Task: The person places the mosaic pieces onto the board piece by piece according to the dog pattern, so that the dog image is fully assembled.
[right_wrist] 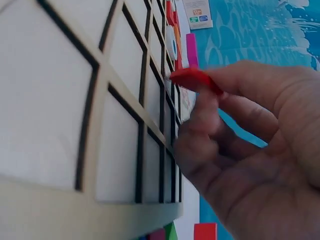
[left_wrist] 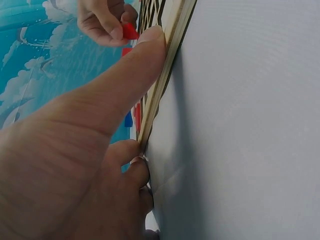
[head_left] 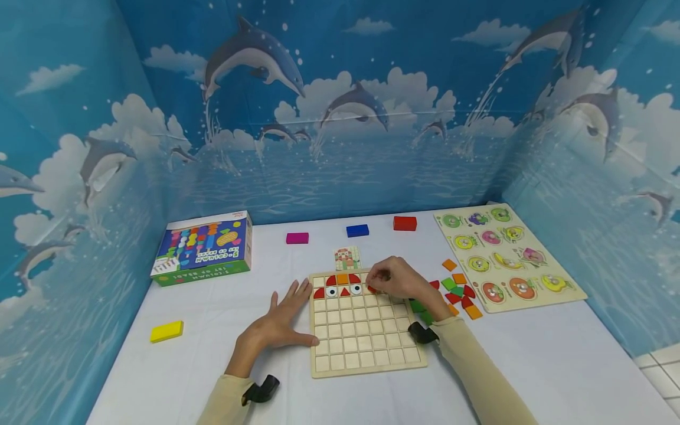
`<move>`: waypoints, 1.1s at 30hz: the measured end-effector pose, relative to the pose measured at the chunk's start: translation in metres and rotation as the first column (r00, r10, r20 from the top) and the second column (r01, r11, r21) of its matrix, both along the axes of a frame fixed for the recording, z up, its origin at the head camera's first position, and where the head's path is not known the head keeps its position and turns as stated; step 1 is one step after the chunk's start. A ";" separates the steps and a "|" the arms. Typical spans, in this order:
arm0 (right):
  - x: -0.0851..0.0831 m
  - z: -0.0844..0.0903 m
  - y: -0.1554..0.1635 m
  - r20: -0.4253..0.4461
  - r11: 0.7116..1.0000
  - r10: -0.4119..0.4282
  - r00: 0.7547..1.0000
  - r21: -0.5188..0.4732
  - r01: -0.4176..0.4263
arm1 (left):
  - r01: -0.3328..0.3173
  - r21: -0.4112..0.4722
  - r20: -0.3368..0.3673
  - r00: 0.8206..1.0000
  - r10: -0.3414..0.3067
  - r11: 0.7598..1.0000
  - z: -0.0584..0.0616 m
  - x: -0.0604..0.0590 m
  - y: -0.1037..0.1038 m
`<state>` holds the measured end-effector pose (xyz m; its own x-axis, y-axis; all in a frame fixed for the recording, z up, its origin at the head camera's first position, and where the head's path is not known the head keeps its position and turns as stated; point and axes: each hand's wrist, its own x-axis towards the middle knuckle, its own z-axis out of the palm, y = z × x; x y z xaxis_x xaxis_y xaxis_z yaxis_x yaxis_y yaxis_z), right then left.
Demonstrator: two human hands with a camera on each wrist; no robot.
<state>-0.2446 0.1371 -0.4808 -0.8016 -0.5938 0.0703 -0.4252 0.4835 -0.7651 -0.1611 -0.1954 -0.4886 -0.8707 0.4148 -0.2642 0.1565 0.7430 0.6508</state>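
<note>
Red piece | right hand pinches | loose pieces beside grid board

Bare tablecloth is lying open at lower left, while loose pieces are crowding the gap between grid board and fruit puzzle.

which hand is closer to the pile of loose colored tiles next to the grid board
Right. The right hand reaches over the grid board beside the loose tiles; the left hand lies flat at the board's far left edge.
</note>
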 end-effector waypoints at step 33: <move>-0.002 -0.003 -0.009 0.029 0.998 -0.055 0.998 -0.008 0.055 | 0.011 -0.009 -0.017 1.000 -0.011 1.000 -0.002 -0.002 0.000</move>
<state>-0.2470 0.1278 -0.4836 -0.8347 -0.5482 0.0516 -0.3759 0.4988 -0.7809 -0.1628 -0.1952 -0.4904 -0.8704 0.4224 -0.2531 0.1761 0.7469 0.6412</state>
